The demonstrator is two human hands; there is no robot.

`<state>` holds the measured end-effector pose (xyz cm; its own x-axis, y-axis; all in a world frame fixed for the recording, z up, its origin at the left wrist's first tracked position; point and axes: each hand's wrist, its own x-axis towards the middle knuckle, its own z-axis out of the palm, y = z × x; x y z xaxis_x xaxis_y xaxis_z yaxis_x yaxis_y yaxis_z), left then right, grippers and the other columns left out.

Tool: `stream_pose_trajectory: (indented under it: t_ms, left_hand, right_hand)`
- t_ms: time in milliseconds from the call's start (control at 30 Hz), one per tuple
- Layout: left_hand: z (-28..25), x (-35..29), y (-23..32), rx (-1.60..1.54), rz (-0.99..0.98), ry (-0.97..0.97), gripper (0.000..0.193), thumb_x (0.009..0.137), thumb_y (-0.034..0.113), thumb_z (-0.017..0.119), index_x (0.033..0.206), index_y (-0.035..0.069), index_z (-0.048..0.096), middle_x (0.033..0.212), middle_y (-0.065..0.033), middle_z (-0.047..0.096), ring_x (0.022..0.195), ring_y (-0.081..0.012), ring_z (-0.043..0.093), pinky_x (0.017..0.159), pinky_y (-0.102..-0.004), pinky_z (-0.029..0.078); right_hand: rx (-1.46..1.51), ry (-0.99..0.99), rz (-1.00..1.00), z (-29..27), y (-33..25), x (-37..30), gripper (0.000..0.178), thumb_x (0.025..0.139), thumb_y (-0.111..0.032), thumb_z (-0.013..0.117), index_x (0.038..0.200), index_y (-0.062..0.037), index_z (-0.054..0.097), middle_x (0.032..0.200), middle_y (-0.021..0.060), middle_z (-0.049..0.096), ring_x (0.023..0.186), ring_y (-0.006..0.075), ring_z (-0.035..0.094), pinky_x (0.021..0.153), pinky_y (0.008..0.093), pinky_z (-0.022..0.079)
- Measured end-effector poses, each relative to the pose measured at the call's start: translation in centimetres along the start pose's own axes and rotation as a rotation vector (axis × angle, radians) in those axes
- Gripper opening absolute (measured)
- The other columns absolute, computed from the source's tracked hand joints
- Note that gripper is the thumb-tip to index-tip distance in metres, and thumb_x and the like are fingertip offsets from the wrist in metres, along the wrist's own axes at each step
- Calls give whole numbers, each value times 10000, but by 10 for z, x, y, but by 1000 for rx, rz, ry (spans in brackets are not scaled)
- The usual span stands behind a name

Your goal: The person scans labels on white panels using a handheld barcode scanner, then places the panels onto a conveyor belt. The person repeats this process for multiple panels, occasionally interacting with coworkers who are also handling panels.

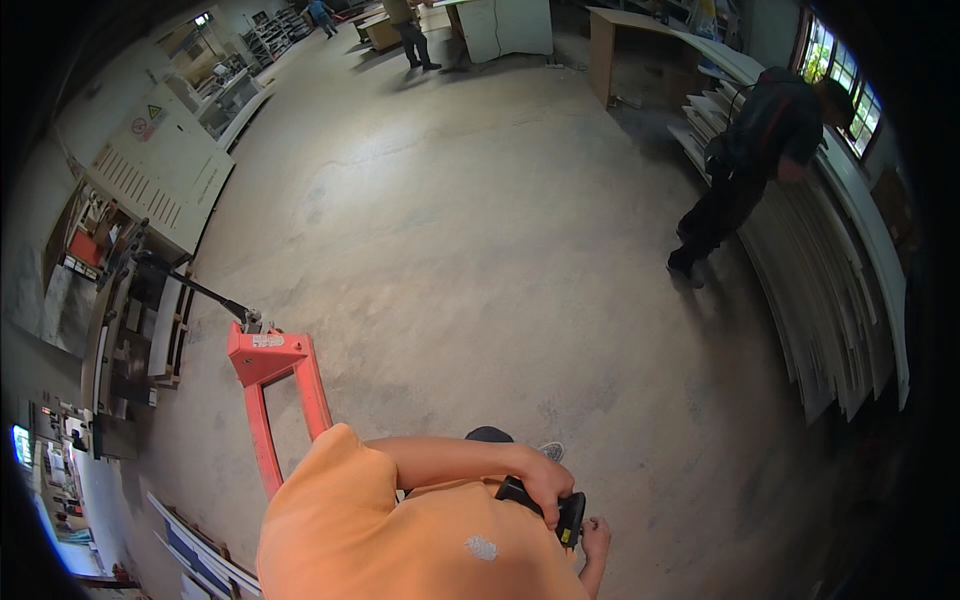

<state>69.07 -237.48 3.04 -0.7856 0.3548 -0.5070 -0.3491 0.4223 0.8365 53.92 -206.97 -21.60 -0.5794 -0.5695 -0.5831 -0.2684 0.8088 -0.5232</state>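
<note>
The left hand [547, 488] gripped a black tool [571, 512] by the orange shirt [390, 545]. I couldn't tell if the right hand [597, 538], close by, held anything. A big pale cabinet [160, 170] hid its insides.

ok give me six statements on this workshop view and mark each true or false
1. The left hand grips a black handheld device with a yellow label. True.
2. A red metal pallet truck stands on the person's left. True.
3. The right hand rests on the pallet truck. False: it is close to the device.
4. The person's short-sleeved shirt is dark blue. False: it is orange, with a pale grey patch.
5. A co-worker in dark clothing leans forward beside a row of pale flat boards. True.
6. A pale metal cabinet with slotted vents stands on the person's right. False: it is on the left.
</note>
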Motion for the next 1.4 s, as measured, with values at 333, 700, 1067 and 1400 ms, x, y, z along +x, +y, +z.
stream_pose_trajectory:
  t_ms: [333,700,1067,1400]
  left_hand:
    - [-155,51,-8,-6,-62,59,628,755,498,764,921,-105,718,840,-261,705,817,-373,695,735,-441,527]
    - [-341,127,3,113,177,-30,590,752,483,765,958,-68,715,863,-259,703,833,-395,685,740,-450,530]
    - [-435,282,96,322,151,-113,558,808,480,734,884,-72,712,778,-226,703,792,-328,692,712,-421,539]
    - [-359,389,193,338,137,-280,546,798,500,718,850,-43,730,779,-229,698,781,-356,695,727,-405,533]
  right_hand:
    - [223,271,-122,-194,-103,225,306,927,-164,586,1160,31,619,917,118,704,793,208,687,724,337,525]
    - [435,-116,300,-131,-64,229,190,919,-178,604,1005,-12,637,780,82,651,719,189,642,618,325,494]
    - [503,-63,239,-190,35,301,279,942,-283,604,920,-5,602,815,96,584,787,208,572,722,408,468]
    - [815,539,409,-321,165,302,139,943,-128,606,927,-6,672,766,86,652,658,196,626,587,317,516]
